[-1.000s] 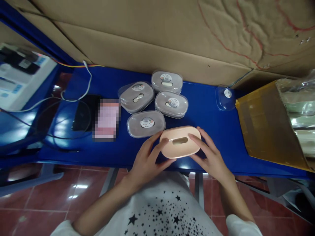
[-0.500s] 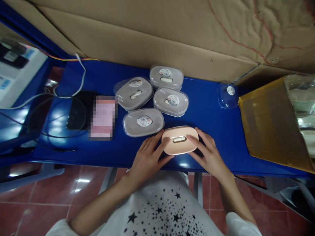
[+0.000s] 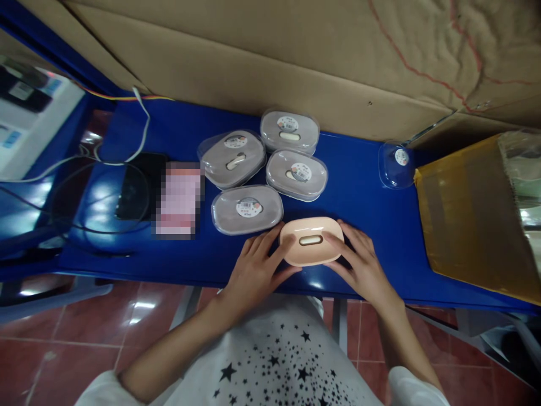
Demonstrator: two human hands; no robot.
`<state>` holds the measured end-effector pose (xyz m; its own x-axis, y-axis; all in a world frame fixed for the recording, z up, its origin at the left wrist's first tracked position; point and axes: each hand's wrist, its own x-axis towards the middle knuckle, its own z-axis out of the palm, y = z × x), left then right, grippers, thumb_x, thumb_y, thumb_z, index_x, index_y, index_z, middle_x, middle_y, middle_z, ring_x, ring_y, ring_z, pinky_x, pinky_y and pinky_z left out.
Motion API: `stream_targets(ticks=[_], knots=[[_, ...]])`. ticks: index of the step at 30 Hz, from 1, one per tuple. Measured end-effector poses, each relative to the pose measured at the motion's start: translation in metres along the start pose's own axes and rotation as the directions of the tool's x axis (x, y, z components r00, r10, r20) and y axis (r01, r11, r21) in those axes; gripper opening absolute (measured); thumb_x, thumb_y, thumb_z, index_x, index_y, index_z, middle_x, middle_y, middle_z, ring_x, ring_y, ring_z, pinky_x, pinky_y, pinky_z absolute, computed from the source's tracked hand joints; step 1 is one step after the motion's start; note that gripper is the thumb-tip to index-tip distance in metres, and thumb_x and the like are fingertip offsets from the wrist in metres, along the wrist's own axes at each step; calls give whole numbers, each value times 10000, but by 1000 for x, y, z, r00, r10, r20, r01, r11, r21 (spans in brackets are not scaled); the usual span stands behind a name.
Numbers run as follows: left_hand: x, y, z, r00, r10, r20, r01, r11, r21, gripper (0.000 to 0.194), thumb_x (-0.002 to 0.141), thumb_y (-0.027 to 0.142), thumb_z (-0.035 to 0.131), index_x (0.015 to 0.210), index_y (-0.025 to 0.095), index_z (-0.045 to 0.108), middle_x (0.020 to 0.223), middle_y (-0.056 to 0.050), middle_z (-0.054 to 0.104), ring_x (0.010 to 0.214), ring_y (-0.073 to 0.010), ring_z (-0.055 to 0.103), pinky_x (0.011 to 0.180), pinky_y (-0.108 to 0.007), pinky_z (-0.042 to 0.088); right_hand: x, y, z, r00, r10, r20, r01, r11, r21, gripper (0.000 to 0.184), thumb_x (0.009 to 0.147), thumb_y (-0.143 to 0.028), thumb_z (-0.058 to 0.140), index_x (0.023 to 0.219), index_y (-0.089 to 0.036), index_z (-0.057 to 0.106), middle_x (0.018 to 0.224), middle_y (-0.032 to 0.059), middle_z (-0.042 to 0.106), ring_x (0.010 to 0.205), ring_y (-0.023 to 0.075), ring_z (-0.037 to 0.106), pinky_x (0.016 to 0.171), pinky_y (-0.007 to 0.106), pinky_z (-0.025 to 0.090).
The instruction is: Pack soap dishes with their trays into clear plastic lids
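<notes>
Peach box (image 3: 311, 255) sits at the near edge of the tabletop (image 3: 359, 186), held between the person's two hands, its oval top facing up and a pale strip showing in the slot at its middle. The left hand (image 3: 256, 270) is partly open and grasps the box's left end: one finger lies on the top, the thumb runs along the near side, and the other fingers curl behind the end. The right hand (image 3: 366, 268) grips the right end in much the same way, a finger on top and the thumb below the near rim. The box therefore lies directly between the two hands, touching both; whether its base also rests on the surface is hard to tell from this angle.

Just beyond the left hand is a grey box (image 3: 228, 214) under a clear cover with a round label. Three more grey boxes (image 3: 279, 172) cluster behind it. Farther right, near the cardboard wall (image 3: 220, 67), lies a clear cover (image 3: 391, 176), close to an open carton (image 3: 460, 214). A blurred pink rectangle (image 3: 180, 197) lies to the left.
</notes>
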<state>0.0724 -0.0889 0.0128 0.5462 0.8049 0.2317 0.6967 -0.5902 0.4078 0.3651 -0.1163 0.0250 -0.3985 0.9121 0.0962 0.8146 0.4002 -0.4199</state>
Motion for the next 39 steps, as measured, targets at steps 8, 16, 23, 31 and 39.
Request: stream_targets(ticks=[8,16,23,31,39], knots=[[0,0,-6,993,101,-54,-101,995,-1,534,1028,360,740,1487,150,566,1577,-238,557,1451,-348,571,1140,-484,565,-9,-7,4,986,-146,-75,134,980,-150,747,1021,-226,731,1684,-307,397,1673,91,527,1549,307,500,1259,552,435],[2,-16,-9,911,412,-10,-411,910,51,334,1078,171,610,1410,152,645,1497,-144,682,1475,-286,581,1217,-447,492,-7,-13,4,954,-289,-74,262,930,-256,483,1057,-205,692,1530,-221,591,1495,47,697,1447,210,616,1299,455,377],[18,-22,-15,833,554,-2,-541,814,212,343,1023,64,618,1360,104,670,1442,-156,718,1435,-301,628,1259,-483,476,1,-3,4,939,-341,-33,327,921,-213,726,1068,-153,641,1699,-345,340,1526,-11,658,1455,206,613,1178,444,574],[37,-26,-14,794,608,4,-585,762,277,261,1038,89,597,1282,111,688,1358,-144,759,1347,-282,693,1199,-450,552,14,7,5,932,-358,-49,350,929,-123,896,1037,-103,664,1742,-301,148,1514,21,669,1451,198,615,1228,420,560],[59,-30,0,785,619,-27,-581,750,315,307,1014,92,641,1319,93,674,1319,-157,771,1319,-263,705,1246,-465,495,27,25,4,916,-399,-45,362,870,-336,569,1050,-133,642,1595,-256,532,1530,30,672,1420,236,643,1184,465,568]])
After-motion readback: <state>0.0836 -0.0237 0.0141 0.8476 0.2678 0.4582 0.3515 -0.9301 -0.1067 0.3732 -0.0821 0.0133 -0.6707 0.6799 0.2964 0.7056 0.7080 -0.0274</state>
